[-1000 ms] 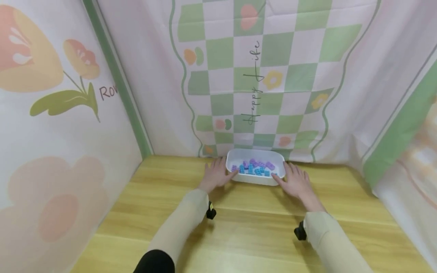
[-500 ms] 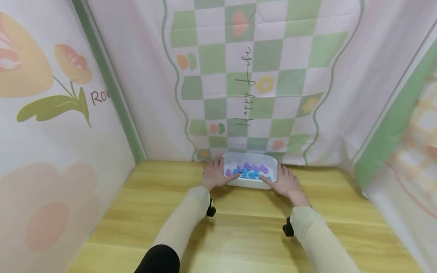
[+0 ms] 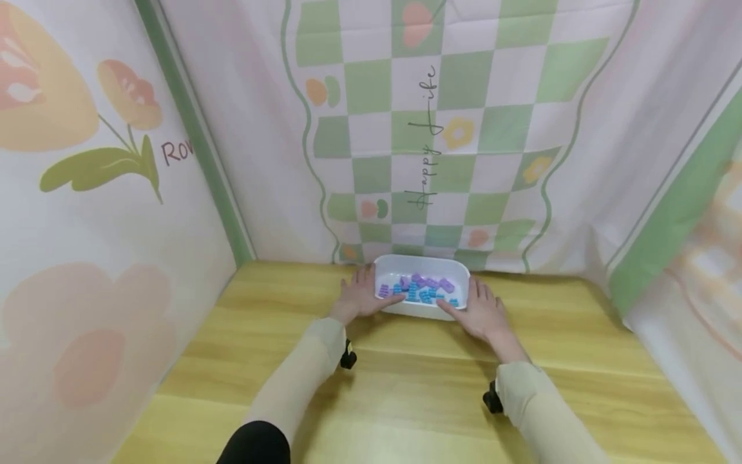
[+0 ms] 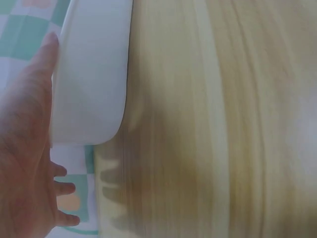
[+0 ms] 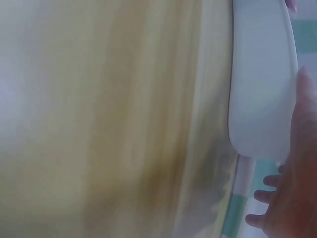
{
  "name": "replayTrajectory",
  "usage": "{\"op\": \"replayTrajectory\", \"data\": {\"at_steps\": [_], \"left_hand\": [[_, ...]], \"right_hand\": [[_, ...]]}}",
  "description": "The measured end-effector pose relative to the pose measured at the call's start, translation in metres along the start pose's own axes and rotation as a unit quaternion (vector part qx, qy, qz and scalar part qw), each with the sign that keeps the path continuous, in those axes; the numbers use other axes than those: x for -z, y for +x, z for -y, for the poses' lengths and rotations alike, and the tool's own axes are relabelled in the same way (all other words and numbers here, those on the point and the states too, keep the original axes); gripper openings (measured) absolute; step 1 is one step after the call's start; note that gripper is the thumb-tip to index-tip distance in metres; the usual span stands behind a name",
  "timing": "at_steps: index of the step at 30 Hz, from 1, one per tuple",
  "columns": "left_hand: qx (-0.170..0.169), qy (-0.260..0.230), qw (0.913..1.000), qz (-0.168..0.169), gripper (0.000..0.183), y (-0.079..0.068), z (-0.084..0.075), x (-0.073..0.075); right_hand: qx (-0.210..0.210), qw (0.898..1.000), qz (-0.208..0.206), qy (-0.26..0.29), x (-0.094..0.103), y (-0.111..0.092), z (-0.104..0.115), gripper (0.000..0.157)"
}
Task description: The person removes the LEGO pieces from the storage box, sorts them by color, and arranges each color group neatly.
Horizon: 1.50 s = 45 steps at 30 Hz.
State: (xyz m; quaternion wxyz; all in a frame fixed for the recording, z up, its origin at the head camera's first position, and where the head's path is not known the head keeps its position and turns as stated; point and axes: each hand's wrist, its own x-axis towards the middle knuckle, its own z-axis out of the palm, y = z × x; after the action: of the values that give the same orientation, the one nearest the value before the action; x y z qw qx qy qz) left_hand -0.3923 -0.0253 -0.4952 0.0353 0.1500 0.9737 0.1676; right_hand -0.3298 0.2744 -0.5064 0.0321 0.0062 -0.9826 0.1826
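Observation:
A white plastic tub [image 3: 421, 312] stands at the back of the wooden table. Small purple toy bricks [image 3: 446, 285] and blue ones [image 3: 413, 291] lie loose inside it. My left hand [image 3: 361, 296] touches the tub's left end, its thumb along the front rim. At the opposite end is my right hand [image 3: 482, 310], with its thumb likewise over the front rim. The left wrist view shows straight, spread fingers [image 4: 64, 188] beyond the tub's end. Similar outstretched fingers [image 5: 262, 196] show in the right wrist view. The tub wall hides its contents in both wrist views.
The wooden table [image 3: 406, 399] runs toward me. A green-and-white checked cloth [image 3: 426, 129] hangs right behind the tub, with more printed cloth at the left [image 3: 87, 225] and right [image 3: 690, 258]. Black wrist devices [image 3: 348, 356] sit at both cuffs.
Both thumbs reach farther inward along the tub's front rim than a second ago. The head view has shifted slightly. The bricks remain in the tub.

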Motion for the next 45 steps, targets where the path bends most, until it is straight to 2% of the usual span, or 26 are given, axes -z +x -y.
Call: {"op": "replayTrajectory", "data": {"at_steps": [5, 10, 17, 25, 29, 32, 37, 45], "left_hand": [[0.002, -0.014, 0.9999, -0.002, 0.129, -0.011, 0.012, 0.004], [0.016, -0.032, 0.9993, 0.009, 0.129, -0.029, 0.026, 0.007], [0.019, -0.054, 0.9983, -0.006, 0.131, -0.053, 0.043, 0.011], [0.026, -0.048, 0.9985, -0.006, 0.128, -0.078, 0.058, 0.012], [0.02, -0.024, 0.9995, -0.002, 0.131, -0.09, 0.06, 0.016], [0.012, -0.02, 0.9997, -0.005, 0.137, -0.095, 0.061, 0.016], [0.01, -0.051, 0.9985, -0.019, 0.139, -0.101, 0.064, 0.011], [0.015, -0.058, 0.9981, -0.012, 0.139, -0.111, 0.071, 0.014]], "right_hand": [[0.007, 1.0, -0.013, -0.014, -0.007, -0.006, 0.013, 0.127], [0.009, 1.0, -0.012, -0.014, -0.017, -0.014, 0.029, 0.128], [0.012, 1.0, -0.015, -0.02, -0.024, -0.028, 0.052, 0.128], [0.019, 1.0, -0.006, -0.018, -0.03, -0.046, 0.075, 0.126], [0.025, 1.0, -0.001, -0.012, -0.032, -0.052, 0.082, 0.126], [0.029, 1.0, -0.003, -0.008, -0.033, -0.056, 0.084, 0.126], [0.033, 0.999, -0.009, 0.001, -0.033, -0.063, 0.088, 0.126], [0.031, 0.999, -0.013, -0.003, -0.037, -0.072, 0.099, 0.126]]}}
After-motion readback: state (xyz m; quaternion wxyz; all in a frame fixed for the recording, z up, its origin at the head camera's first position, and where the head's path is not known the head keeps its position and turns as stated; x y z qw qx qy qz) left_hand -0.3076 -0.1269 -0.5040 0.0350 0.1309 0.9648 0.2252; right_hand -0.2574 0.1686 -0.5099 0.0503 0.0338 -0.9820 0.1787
